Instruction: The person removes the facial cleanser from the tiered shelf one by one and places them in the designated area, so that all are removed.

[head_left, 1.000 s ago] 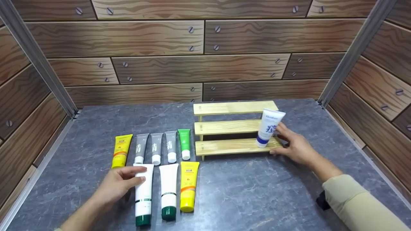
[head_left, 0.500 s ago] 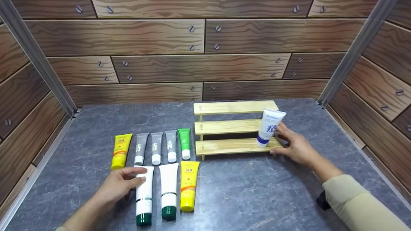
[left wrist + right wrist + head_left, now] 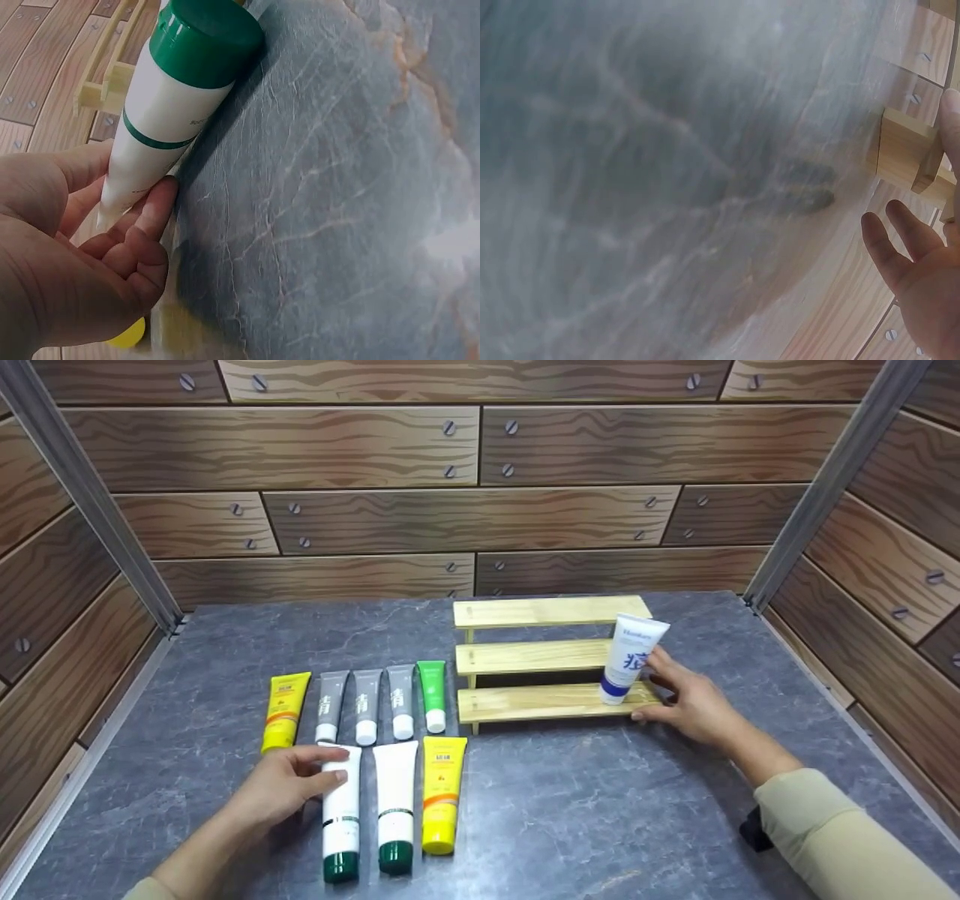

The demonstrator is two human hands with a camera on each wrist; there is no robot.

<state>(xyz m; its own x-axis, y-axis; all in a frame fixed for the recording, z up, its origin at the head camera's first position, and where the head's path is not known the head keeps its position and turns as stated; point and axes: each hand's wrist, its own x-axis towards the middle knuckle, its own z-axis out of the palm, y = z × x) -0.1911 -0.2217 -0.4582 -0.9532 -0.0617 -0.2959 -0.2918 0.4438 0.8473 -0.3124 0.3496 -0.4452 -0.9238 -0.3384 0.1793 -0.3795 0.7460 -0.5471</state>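
Observation:
In the head view, my left hand (image 3: 281, 787) pinches a white tube with a green cap (image 3: 341, 840) between thumb and fingers. The left wrist view shows this tube (image 3: 161, 112) tilted, its green cap toward the camera. My right hand (image 3: 694, 705) is at the right end of the wooden three-step rack (image 3: 540, 705). A white tube with a blue band (image 3: 626, 660) stands cap-down on the lowest step. Right fingertips reach this tube's right edge, and the thumb lies by the step's front edge. In the right wrist view, two of the right fingers (image 3: 889, 244) extend loosely.
Beside the held tube lie a second green-capped white tube (image 3: 395, 810) and a yellow tube (image 3: 442, 795). Behind them are another yellow tube (image 3: 285, 712), three grey tubes (image 3: 366, 705) and a green tube (image 3: 433, 697). Wood-patterned walls (image 3: 360, 450) enclose the grey marbled table (image 3: 585, 810).
The green-capped white tube in my left hand has shifted slightly right, its cap end a little farther from me. My right hand and the blue-banded tube have stayed put.

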